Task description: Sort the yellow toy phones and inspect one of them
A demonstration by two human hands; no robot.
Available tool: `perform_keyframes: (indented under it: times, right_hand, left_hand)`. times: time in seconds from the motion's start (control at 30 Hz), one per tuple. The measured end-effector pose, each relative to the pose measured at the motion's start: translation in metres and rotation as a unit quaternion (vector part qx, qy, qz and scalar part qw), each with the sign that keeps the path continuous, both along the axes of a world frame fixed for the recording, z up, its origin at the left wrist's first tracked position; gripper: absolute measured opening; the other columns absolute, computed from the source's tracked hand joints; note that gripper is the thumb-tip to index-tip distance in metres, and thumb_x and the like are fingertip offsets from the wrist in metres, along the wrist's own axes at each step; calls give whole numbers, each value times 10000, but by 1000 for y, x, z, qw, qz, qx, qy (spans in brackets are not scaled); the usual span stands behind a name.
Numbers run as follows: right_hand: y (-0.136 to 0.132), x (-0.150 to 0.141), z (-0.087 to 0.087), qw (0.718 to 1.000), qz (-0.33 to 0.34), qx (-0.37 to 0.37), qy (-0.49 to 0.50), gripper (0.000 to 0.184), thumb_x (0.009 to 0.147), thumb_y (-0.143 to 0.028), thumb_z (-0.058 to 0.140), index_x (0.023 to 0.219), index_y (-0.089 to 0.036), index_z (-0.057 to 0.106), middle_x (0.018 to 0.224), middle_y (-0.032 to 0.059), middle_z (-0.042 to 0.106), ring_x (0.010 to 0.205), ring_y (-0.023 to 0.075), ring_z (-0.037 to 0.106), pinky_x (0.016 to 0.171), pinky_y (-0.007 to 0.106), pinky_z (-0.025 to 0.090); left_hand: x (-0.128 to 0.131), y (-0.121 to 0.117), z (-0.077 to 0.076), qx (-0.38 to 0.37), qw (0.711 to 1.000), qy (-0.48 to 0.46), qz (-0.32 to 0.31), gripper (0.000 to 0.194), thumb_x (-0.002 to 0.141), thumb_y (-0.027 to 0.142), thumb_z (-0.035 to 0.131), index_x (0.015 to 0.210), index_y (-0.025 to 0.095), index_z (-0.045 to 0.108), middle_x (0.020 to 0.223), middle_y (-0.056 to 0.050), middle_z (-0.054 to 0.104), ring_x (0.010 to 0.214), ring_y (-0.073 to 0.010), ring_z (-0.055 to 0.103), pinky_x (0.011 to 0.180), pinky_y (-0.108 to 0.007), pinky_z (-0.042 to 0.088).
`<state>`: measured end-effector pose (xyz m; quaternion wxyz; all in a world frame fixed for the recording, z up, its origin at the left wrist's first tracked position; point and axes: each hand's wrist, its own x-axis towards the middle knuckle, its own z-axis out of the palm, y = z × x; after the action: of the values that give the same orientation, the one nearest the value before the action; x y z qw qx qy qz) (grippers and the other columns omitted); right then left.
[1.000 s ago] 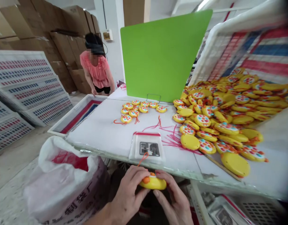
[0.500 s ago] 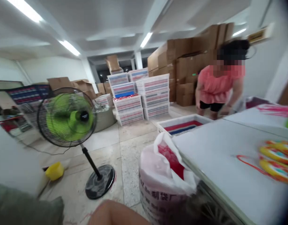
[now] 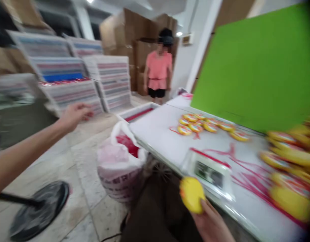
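My right hand [image 3: 210,219] grips a yellow disc [image 3: 192,194] with rounded edges, held up beside the near table edge. Its plain yellow face is towards me. Over the floor on the left, my left hand [image 3: 77,116] reaches out with nothing in it, its fingers loosely apart and a little bent. On the white table [image 3: 157,131] lie several similar yellow discs [image 3: 195,127] with coloured patterned faces. A bigger pile of them [image 3: 291,158] is at the right. Pink-red cords [image 3: 253,181] run beside that pile, next to a clear package with a red edge [image 3: 207,171].
An open white sack [image 3: 121,178] with red contents stands against the table, near a fan base [image 3: 40,210]. A green panel [image 3: 258,70] rises behind the table. Stacked crates [image 3: 114,84] and cartons [image 3: 119,33] stand behind. A person [image 3: 158,70] in a pink top stands beyond.
My view has swung right and down to the table. Both my hands have come into sight, the right one with a yellow disc. The other person, bent over before, now stands upright.
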<state>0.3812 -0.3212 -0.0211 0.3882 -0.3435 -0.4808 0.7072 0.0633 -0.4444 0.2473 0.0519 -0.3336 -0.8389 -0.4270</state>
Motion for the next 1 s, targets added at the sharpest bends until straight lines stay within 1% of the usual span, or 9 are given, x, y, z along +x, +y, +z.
perform_keyframes:
  times: [0.17,0.27,0.33,0.43,0.53,0.63,0.8,0.9,1.0]
  right_hand:
    - [-21,20,11,947,-22,-244,208,305,744,-306,680,1007,-162,620,1005,68,684,917,220,642,768,332,534]
    - [-36,26,19,944,-51,-251,210,352,698,-285,726,1001,-144,618,985,76,688,853,221,658,688,303,548]
    - [-46,32,21,947,-79,-237,204,398,667,-285,750,1016,-155,610,1007,71,679,839,220,658,680,304,545]
    - [-58,39,25,955,-111,-200,188,435,645,-315,761,1027,-179,601,985,64,681,839,228,650,684,318,537]
    - [-66,41,33,966,-145,-147,155,455,626,-322,770,1030,-199,599,973,58,680,883,236,628,710,315,521]
    - [-69,44,40,966,-151,-127,168,441,628,-303,761,1032,-224,602,998,52,673,931,248,609,774,341,501]
    - [-63,52,32,942,-76,-200,260,381,662,-260,665,1042,-261,632,1031,57,665,992,289,591,791,423,499]
    - [-62,50,17,929,-35,-233,286,393,657,-254,645,1047,-308,642,1031,34,673,994,289,595,800,443,498]
    - [-63,40,6,927,-27,-230,294,349,625,-281,689,971,-325,676,998,12,689,943,259,619,828,406,489]
  left_hand:
    - [111,35,-150,-128,938,-99,-308,299,721,258,611,994,143,652,890,-14,690,833,-169,609,755,-245,456]
    - [164,26,-192,-123,881,-182,-418,401,740,254,620,1137,214,585,1090,-57,641,983,-207,579,829,-270,457]
    - [179,23,-196,-101,866,-235,-430,407,760,276,614,1160,218,566,1146,-76,605,1018,-219,557,833,-277,455]
    - [185,19,-183,-49,898,-225,-375,361,764,312,620,1113,229,590,1139,-72,591,933,-208,560,746,-241,455]
    - [187,9,-169,-64,916,-150,-367,129,786,320,592,835,213,647,814,-29,634,718,-167,544,615,-208,408]
    - [193,-2,-168,-120,907,-132,-383,228,834,342,519,674,193,583,629,-4,567,602,-143,502,550,-209,370]
    - [208,-10,-179,-51,916,-111,-383,131,803,317,570,883,215,587,896,-37,619,834,-186,552,759,-243,424]
    - [223,-5,-187,-30,904,-105,-414,363,735,312,656,1073,227,554,1106,-55,583,1023,-223,514,904,-272,384]
    - [231,2,-190,-63,887,-159,-429,366,750,307,637,1091,216,541,1027,-45,616,915,-207,561,815,-260,431]
